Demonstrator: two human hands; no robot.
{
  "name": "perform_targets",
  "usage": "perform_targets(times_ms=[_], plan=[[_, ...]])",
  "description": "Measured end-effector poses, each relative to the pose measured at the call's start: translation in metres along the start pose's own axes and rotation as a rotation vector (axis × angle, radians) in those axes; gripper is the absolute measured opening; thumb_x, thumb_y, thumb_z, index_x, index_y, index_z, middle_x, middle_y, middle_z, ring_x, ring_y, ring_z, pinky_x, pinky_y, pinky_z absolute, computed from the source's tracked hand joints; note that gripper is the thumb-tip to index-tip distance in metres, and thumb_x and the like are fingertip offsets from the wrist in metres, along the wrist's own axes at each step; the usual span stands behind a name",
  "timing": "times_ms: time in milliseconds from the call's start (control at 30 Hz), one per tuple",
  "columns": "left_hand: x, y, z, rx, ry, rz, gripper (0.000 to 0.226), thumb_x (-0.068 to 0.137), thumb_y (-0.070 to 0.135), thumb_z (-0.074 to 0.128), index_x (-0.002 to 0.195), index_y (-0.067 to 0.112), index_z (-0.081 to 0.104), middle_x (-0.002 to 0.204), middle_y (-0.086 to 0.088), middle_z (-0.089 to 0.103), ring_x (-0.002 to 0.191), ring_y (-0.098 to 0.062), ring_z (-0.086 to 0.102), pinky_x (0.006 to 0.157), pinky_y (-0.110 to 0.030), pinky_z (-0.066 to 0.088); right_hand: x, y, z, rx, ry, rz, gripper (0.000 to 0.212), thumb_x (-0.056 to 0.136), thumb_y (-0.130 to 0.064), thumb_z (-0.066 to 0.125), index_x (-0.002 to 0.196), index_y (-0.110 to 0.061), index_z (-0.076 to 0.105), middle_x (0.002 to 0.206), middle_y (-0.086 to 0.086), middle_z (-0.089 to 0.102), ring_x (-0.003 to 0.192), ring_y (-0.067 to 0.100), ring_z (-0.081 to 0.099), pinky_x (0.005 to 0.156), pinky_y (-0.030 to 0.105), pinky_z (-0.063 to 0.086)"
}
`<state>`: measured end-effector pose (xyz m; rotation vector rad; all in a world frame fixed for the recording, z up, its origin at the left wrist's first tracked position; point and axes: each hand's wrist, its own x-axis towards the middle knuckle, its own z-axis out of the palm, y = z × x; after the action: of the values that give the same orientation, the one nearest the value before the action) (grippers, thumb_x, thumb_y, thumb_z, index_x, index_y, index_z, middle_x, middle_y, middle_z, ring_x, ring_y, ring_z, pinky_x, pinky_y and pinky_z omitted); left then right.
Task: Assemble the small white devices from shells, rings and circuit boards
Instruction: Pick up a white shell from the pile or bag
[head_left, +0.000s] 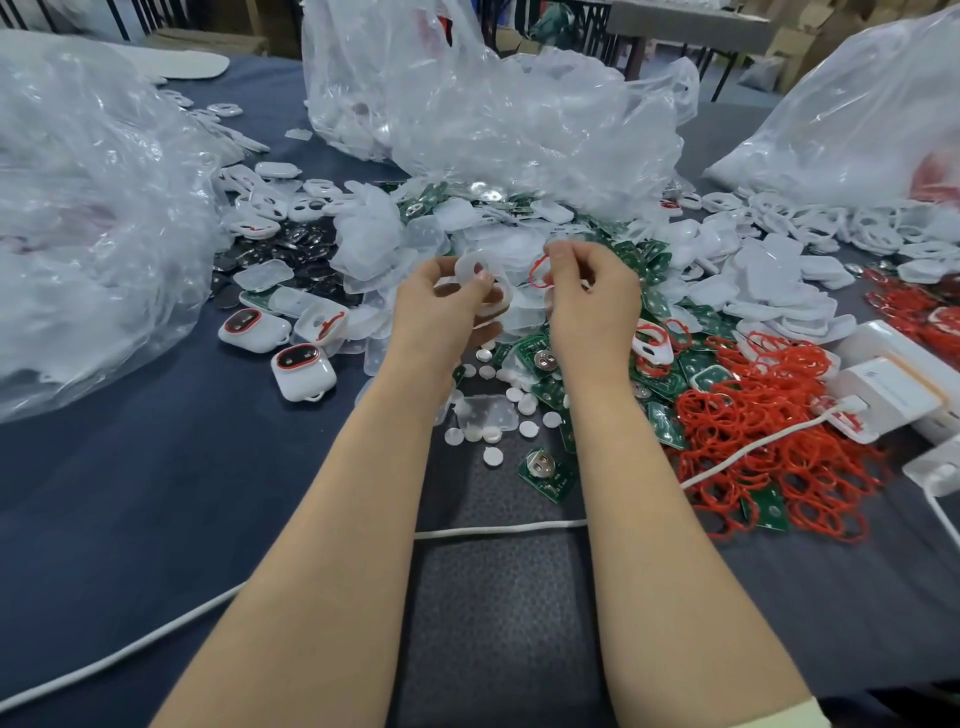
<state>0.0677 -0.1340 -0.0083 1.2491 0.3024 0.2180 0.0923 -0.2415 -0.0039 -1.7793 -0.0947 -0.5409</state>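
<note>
My left hand (447, 306) grips a white shell (480, 283) with an oval opening, held up over the parts pile. My right hand (587, 296) pinches a thin red ring (537, 270) beside that shell. Below the hands lie green circuit boards (545, 473) and small white discs (493, 431). A heap of red rings (769, 441) spreads at the right. Two finished white devices (304, 371) with red-rimmed dark windows stand at the left. White shells (769, 291) are piled behind the red rings.
Big clear plastic bags (493, 104) of parts stand at the left, centre back and right. White charger boxes (893, 384) and a white cable (498, 530) lie on the dark blue cloth. Dark round parts (291, 249) are heaped at the left centre.
</note>
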Motion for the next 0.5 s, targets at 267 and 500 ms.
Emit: perform_targets(times_ms=[267,500], plan=[[0.0017,-0.0025,0.0029,0.009,0.016,0.046,0.01,0.092,0.001,0.055,0.087,0.01,0.058,0.076,-0.004,0.07,0.081,-0.016,0.07,0.076,-0.022,0.056,-0.0053,-0.0011,0.0058,0.086,-0.068,0.065,0.009,0.092,-0.013,0.06,0.097,-0.007,0.065,0.085,0.003,0.068,0.076,0.014,0.068,0.077,0.03,0.057],[0.0044,-0.0019,0.0041,-0.035,0.091,-0.023,0.007,0.098,0.007,0.049,0.099,0.008,0.055,0.082,-0.003,0.064,0.08,-0.013,0.063,0.081,-0.024,0.054,-0.0033,-0.0016,0.005,0.016,-0.12,0.041,0.015,0.092,-0.017,0.061,0.093,-0.007,0.072,0.089,0.002,0.069,0.085,0.015,0.067,0.081,0.027,0.054]])
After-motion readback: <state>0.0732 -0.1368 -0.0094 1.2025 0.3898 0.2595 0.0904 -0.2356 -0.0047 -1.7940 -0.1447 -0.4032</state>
